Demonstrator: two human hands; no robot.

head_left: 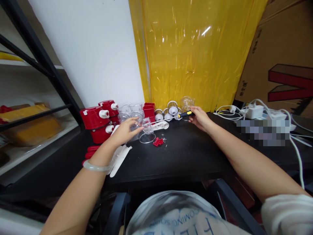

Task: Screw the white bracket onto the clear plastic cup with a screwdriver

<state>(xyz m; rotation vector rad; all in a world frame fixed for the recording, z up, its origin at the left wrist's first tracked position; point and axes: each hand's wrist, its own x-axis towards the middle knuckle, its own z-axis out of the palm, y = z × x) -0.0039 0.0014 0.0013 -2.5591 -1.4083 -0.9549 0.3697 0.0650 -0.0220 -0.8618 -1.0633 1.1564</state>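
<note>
At the near edge, a pale shirt point(178, 215) with printed lettering shows above a black surface point(186, 156). On the left of this surface lie long, flat white plastic strips point(120, 162), close to the left forearm with its pale bangle point(96, 166). Farther in, small red plastic pieces point(157, 141) lie beside scattered little metal screws point(164, 139). Just beyond, the left hand point(126, 131) has its thumb and fingers closed on a clear plastic part with a round rim point(147, 126). The right hand point(199, 118) grips a screwdriver with a black-and-yellow handle point(186, 114), its thin metal shaft slanting left to the clear part — whether the tip touches is too small to tell. Behind them stand glossy red housings with white knobs point(94, 118) on the left, a red plastic bin point(149, 111) and silver-and-white cylinders point(172, 107) — all before shiny yellow sheeting point(193, 52).
</note>
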